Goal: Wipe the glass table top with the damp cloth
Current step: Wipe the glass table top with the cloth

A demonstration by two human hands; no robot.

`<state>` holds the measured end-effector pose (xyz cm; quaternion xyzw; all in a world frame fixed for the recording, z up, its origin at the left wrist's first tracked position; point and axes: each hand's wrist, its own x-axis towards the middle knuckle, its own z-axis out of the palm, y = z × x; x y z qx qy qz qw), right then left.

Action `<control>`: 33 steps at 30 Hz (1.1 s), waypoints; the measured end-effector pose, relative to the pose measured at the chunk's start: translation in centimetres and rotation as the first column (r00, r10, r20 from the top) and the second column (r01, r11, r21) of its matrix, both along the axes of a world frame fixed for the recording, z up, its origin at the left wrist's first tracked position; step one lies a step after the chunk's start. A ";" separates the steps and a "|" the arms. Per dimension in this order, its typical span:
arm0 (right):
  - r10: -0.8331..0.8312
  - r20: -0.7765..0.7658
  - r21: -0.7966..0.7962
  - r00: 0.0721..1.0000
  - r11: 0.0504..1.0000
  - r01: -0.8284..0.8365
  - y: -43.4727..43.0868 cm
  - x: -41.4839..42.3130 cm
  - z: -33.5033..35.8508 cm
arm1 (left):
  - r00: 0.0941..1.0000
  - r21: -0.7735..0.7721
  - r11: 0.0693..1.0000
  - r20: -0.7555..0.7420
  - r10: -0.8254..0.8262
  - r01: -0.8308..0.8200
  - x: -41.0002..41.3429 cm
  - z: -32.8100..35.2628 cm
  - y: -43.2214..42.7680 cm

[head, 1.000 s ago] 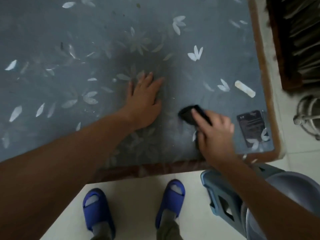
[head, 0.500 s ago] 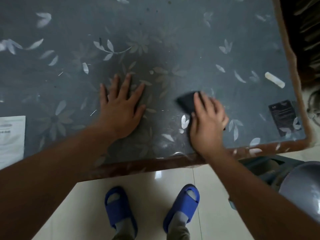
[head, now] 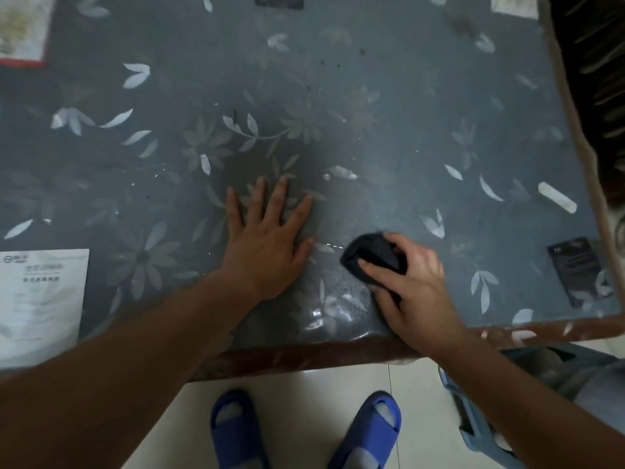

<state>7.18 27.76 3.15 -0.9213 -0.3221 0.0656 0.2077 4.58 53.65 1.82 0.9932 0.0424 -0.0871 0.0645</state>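
Note:
The glass table top [head: 389,106] covers a grey-blue sheet printed with pale leaves and has a brown wooden rim. My right hand [head: 416,286] grips a bunched dark cloth [head: 370,253] and holds it down on the glass near the front edge, right of centre. The cloth sticks out to the left of my fingers; the rest lies under my palm. My left hand [head: 267,238] rests flat on the glass with fingers spread, just left of the cloth. A wet sheen [head: 331,309] shows on the glass in front of the cloth.
A white printed paper [head: 40,299] lies at the front left, a red-edged card [head: 20,32] at the back left, a dark card [head: 575,269] at the front right. A blue stool [head: 480,431] stands on the floor at the right. My blue slippers [head: 236,431] face the table.
My view has tilted up, showing more of the table's far side. The cloth hand has slid a little nearer the front edge and closed tighter on the cloth. My left hand stays flat.

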 end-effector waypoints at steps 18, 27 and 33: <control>-0.479 0.090 0.078 0.873 0.877 0.474 6.8 11.9 -1.4 | 0.992 -0.093 0.993 -0.112 0.061 -0.071 3.3 0.0 2.1; -0.316 0.171 0.029 0.933 0.948 0.316 5.1 10.7 -1.3 | 0.990 -0.106 0.992 -0.127 0.061 -0.075 3.5 0.3 2.1; -0.250 0.151 0.013 0.957 0.968 0.251 8.5 8.3 -1.4 | 0.988 -0.116 0.990 -0.143 0.061 -0.078 3.6 0.1 2.3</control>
